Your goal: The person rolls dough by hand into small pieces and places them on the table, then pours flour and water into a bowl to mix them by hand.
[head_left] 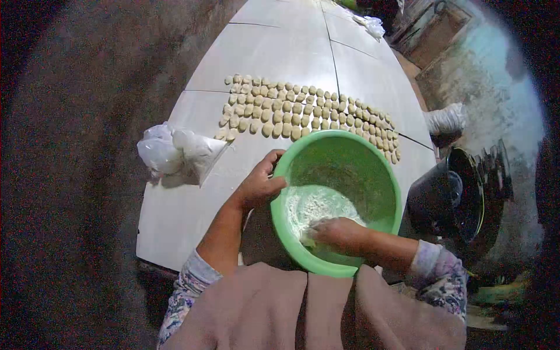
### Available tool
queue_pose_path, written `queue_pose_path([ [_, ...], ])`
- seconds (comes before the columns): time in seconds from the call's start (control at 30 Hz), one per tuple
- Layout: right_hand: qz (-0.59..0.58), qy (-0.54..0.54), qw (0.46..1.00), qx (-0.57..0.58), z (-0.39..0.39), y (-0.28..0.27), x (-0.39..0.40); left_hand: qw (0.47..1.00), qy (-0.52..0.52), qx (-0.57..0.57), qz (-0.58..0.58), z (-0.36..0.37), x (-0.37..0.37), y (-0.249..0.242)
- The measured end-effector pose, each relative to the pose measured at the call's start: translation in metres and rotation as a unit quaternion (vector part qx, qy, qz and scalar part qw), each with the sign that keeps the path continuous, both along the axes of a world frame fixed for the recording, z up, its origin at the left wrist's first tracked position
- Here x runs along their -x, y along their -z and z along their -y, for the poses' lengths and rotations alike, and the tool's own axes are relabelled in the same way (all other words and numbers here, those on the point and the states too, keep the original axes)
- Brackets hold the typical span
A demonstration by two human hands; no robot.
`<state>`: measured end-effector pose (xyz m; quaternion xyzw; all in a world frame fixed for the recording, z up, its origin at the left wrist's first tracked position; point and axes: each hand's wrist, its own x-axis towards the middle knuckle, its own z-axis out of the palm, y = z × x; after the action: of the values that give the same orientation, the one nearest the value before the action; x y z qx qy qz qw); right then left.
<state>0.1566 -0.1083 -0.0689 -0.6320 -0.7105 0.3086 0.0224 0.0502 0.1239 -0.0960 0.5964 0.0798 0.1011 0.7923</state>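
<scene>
A green plastic basin (pixel 279 219) is tilted against my body at the table's near edge, its mouth facing me. My left hand (pixel 262 184) grips the basin's left rim, thumb on the near side. Inside, white flour (pixel 318 204) lies over the bottom, with loose clumps on the left. My right hand (pixel 335 235) reaches into the basin, its fingers closed and pressed down into the flour. The fingertips are partly hidden by the powder. Beyond the basin, several rows of small oval dough pieces (pixel 287 107) lie on the white tabletop.
A white tiled table (pixel 192 216) stretches away ahead. On its left stands a plastic bag of white powder (pixel 198 154). To the right are a black bucket (pixel 434 195) and a white sack (pixel 446 120) by the wall. Another plastic bag (pixel 370 26) rests at the far end.
</scene>
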Motion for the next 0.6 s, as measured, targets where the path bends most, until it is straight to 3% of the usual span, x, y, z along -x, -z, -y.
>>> queue_pose_path([
  [0.13,0.038,0.077,0.996,0.018,-0.010,-0.011,0.003,0.999,0.004,0.021,0.024,-0.001,-0.004,0.012],
  [0.17,0.097,0.059,0.993,-0.012,-0.006,-0.002,-0.005,0.999,0.004,0.020,0.026,-0.001,-0.004,0.011],
  [0.33,0.171,0.093,0.978,0.078,-0.019,-0.065,-0.008,1.000,-0.012,-0.008,0.012,-0.002,0.000,0.002],
  [0.4,0.126,0.098,0.984,0.074,-0.015,-0.080,-0.008,0.999,-0.003,-0.037,-0.002,-0.003,-0.002,0.003],
  [0.43,0.115,0.102,0.979,0.131,-0.018,-0.083,-0.008,1.000,-0.004,0.006,0.012,0.000,0.000,0.003],
  [0.53,0.054,0.146,0.984,0.087,-0.023,-0.055,-0.011,0.999,0.003,0.004,0.039,-0.002,-0.002,0.007],
  [0.57,0.032,0.115,0.986,0.114,-0.024,-0.052,-0.011,0.999,0.008,0.027,0.015,-0.002,0.000,0.007],
  [0.6,-0.107,0.132,0.983,0.075,-0.016,-0.019,-0.007,1.000,0.008,0.024,0.016,-0.003,0.000,0.005],
])
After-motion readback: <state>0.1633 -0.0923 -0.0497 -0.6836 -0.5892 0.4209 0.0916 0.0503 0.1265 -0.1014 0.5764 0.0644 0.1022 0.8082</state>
